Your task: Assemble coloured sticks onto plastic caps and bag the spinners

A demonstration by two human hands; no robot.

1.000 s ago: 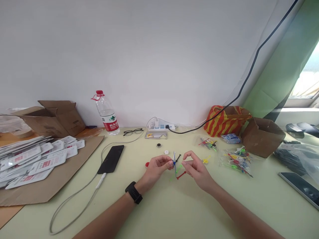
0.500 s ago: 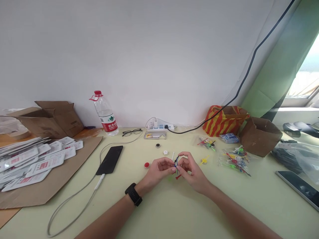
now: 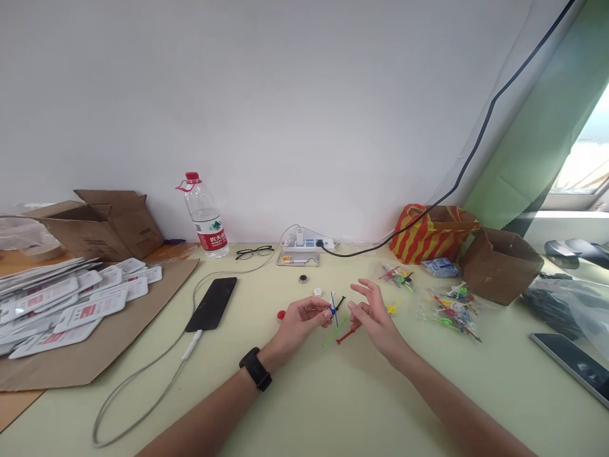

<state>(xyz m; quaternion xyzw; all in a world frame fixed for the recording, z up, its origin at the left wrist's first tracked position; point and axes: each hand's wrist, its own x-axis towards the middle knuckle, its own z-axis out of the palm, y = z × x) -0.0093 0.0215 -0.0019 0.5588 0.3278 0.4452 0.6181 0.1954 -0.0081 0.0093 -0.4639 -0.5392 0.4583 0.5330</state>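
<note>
My left hand (image 3: 304, 320) pinches a small blue plastic piece (image 3: 334, 310) with a thin stick, between thumb and fingertips. Just to its right, my right hand (image 3: 373, 316) is raised with fingers apart and nothing visible in it. Close to the blue piece are a black stick (image 3: 339, 301), a green stick (image 3: 335, 334) and a red stick (image 3: 346, 336) that runs toward the right hand. A yellow plastic piece (image 3: 392, 309) is partly hidden behind the right hand. A white cap (image 3: 318, 292) and a red cap (image 3: 281, 315) lie near the left hand.
Clear bags of coloured plastic parts (image 3: 451, 309) lie to the right, before a striped bag (image 3: 413, 235) and a cardboard box (image 3: 499, 266). Leftward are a phone (image 3: 212, 304) with its cable, a water bottle (image 3: 209, 225) and stacked white cards (image 3: 85, 304). A power strip (image 3: 309, 242) sits by the wall.
My right hand has let go of the blue piece and moved right, its fingers spreading. My left hand keeps hold of the piece. The view has shifted slightly.
</note>
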